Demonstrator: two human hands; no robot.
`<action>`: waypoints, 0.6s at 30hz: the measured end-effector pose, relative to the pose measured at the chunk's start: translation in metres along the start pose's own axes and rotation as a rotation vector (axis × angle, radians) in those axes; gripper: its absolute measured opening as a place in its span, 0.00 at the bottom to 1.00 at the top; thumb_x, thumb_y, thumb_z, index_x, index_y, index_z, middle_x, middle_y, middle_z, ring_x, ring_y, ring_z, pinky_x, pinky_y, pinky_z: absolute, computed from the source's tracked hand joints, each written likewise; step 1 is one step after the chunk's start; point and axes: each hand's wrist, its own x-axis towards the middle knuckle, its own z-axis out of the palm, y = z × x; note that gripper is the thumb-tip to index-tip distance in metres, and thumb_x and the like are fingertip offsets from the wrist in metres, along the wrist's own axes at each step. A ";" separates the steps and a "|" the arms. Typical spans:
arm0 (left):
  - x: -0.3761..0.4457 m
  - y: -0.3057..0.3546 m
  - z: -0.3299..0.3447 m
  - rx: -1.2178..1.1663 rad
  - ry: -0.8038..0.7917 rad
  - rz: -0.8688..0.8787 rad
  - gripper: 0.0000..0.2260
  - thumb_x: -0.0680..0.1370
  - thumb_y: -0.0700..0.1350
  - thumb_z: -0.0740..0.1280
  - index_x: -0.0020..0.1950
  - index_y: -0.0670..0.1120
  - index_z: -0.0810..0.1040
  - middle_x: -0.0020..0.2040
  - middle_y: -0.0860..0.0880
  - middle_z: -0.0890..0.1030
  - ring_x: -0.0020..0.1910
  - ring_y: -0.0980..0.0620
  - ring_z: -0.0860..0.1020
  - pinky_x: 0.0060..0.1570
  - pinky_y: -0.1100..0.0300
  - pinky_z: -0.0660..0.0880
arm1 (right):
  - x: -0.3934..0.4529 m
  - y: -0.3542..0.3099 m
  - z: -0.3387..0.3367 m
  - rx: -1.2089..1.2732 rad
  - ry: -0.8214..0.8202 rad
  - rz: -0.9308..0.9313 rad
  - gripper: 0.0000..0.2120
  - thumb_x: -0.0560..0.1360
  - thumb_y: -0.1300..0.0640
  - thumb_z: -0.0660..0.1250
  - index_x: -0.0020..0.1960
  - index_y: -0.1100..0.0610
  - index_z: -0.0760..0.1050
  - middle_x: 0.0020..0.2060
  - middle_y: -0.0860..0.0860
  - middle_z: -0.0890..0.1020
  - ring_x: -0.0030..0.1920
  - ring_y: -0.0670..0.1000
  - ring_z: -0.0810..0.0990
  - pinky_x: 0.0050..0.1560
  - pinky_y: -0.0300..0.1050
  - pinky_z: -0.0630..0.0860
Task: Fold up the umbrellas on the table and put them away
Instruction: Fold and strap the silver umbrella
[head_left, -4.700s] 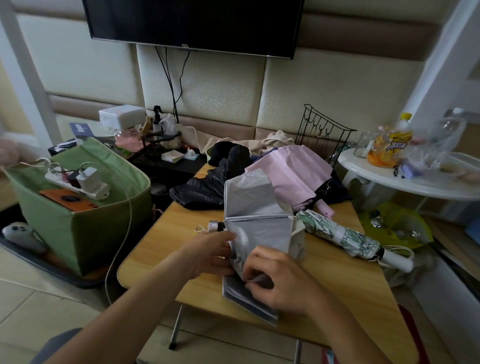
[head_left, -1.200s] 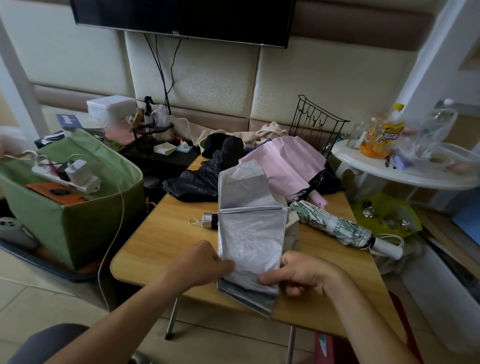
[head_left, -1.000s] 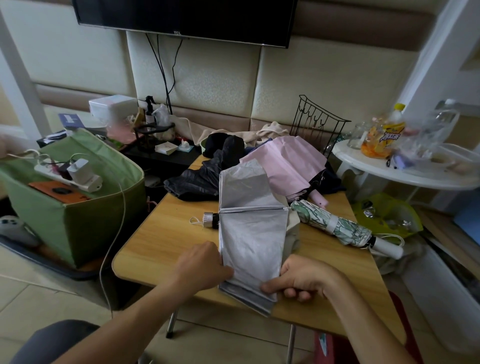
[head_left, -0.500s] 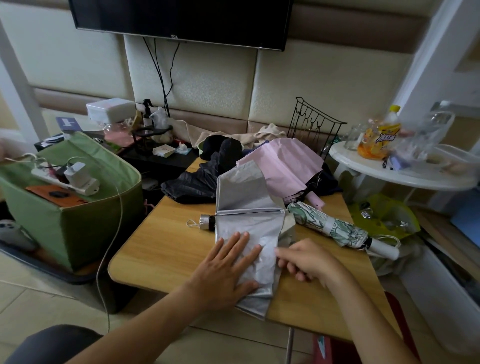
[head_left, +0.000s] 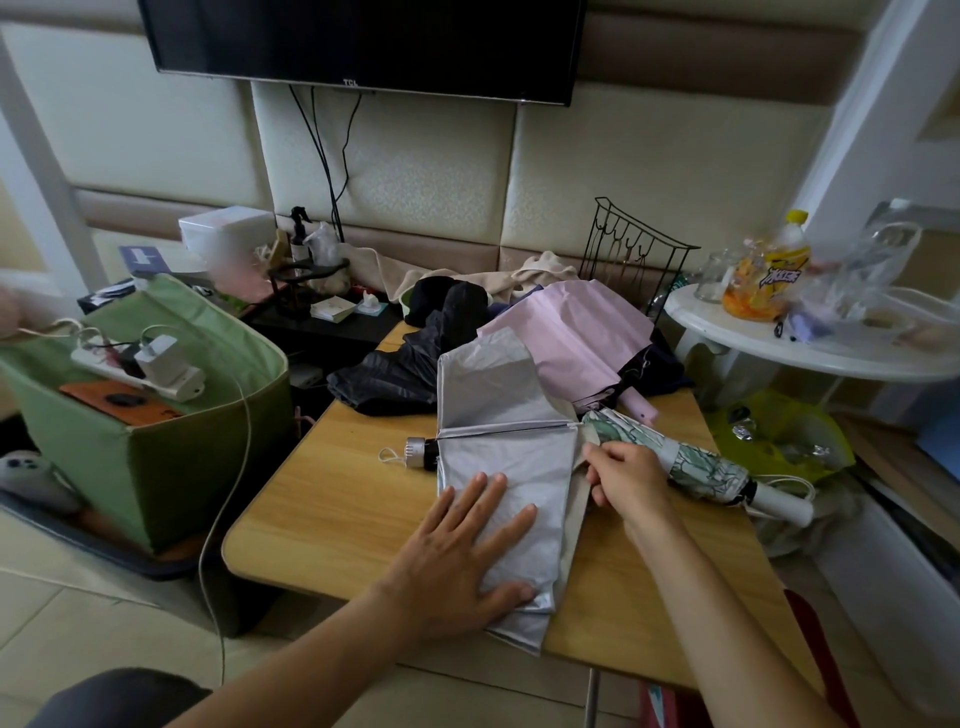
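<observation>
Left hand (head_left: 457, 561): fingers flat, pressing silver fabric umbrella (head_left: 511, 483) onto wooden tabletop (head_left: 332, 514).
Right hand (head_left: 626, 480): fingers pinching its edge.

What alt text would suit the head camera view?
A person's left hand presses flat on a silver umbrella on a wooden table while the right hand pinches its edge, beside a rolled green-patterned umbrella.

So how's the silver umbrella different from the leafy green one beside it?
The silver umbrella lies spread in flat panels; the green umbrella is rolled tight. Silver is plain, green leaf-patterned. The left hand presses the silver one; nothing holds the green. Both lie on the table.
</observation>
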 end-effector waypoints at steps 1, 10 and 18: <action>0.000 0.000 0.000 -0.003 -0.006 -0.002 0.35 0.79 0.74 0.46 0.82 0.63 0.41 0.83 0.48 0.37 0.81 0.47 0.34 0.79 0.43 0.42 | 0.002 0.002 0.002 -0.012 -0.003 0.002 0.16 0.82 0.56 0.67 0.38 0.63 0.79 0.28 0.52 0.79 0.21 0.48 0.71 0.31 0.45 0.71; 0.003 0.000 0.003 0.005 0.004 0.000 0.34 0.79 0.74 0.46 0.82 0.62 0.45 0.83 0.46 0.43 0.82 0.43 0.40 0.79 0.40 0.47 | -0.009 -0.008 0.010 -0.334 0.356 -0.678 0.06 0.80 0.57 0.69 0.47 0.55 0.74 0.39 0.47 0.78 0.37 0.46 0.76 0.33 0.39 0.71; 0.003 0.002 -0.002 -0.018 -0.059 -0.005 0.33 0.80 0.72 0.46 0.82 0.63 0.41 0.83 0.46 0.39 0.81 0.44 0.35 0.79 0.43 0.39 | -0.003 0.006 0.041 -0.573 -0.102 -0.678 0.06 0.77 0.60 0.68 0.44 0.52 0.81 0.44 0.45 0.80 0.42 0.44 0.78 0.48 0.47 0.80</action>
